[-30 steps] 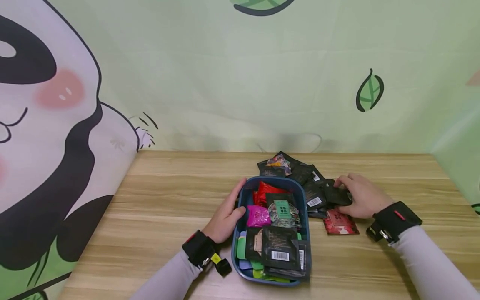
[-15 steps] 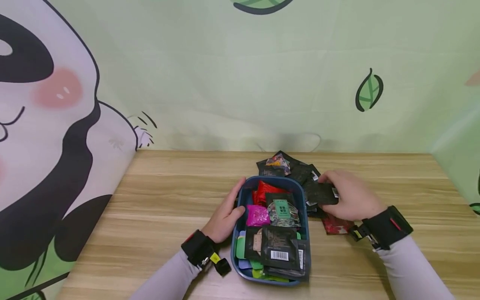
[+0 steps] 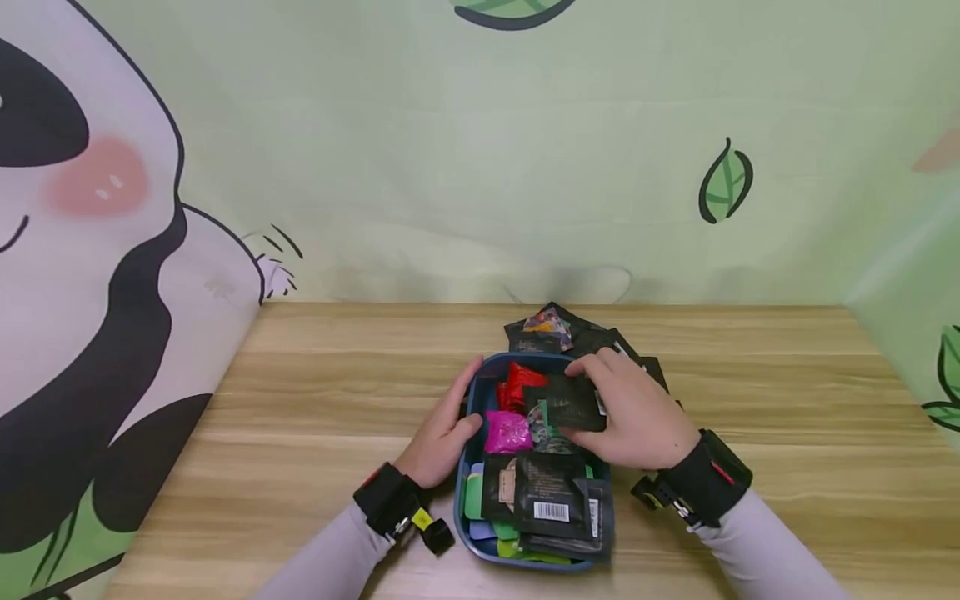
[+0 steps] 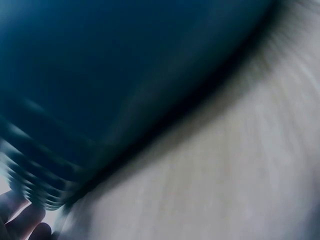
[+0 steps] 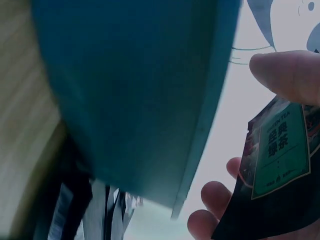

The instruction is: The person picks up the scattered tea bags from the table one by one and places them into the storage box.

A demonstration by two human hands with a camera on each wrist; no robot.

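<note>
My right hand (image 3: 641,417) pinches a black tea sachet (image 3: 573,400) between thumb and fingers, over the far right part of a blue plastic basket (image 3: 459,500). In the right wrist view, this tea sachet (image 5: 282,150) shows a green label reading "GREEN TEA". The left hand (image 3: 438,442) rests along the basket's left side, fingers extended outside and thumb at the rim. Inside the basket lie red packets (image 3: 522,383), a pink packet (image 3: 508,432), a green-labelled sachet partly hidden by the held one, and black sachets (image 3: 552,496) over green and blue packets.
Behind the basket, a pile of black sachets (image 3: 588,340) spreads to the right, partly hidden by my right hand. All of this stands on a wood-grain table (image 3: 352,392), with a green panda-print backdrop (image 3: 420,167) behind and at the sides.
The right hand has lifted a black tea sachet from the pile on the right and carried it left over the basket. The left hand stays at the basket's side.
</note>
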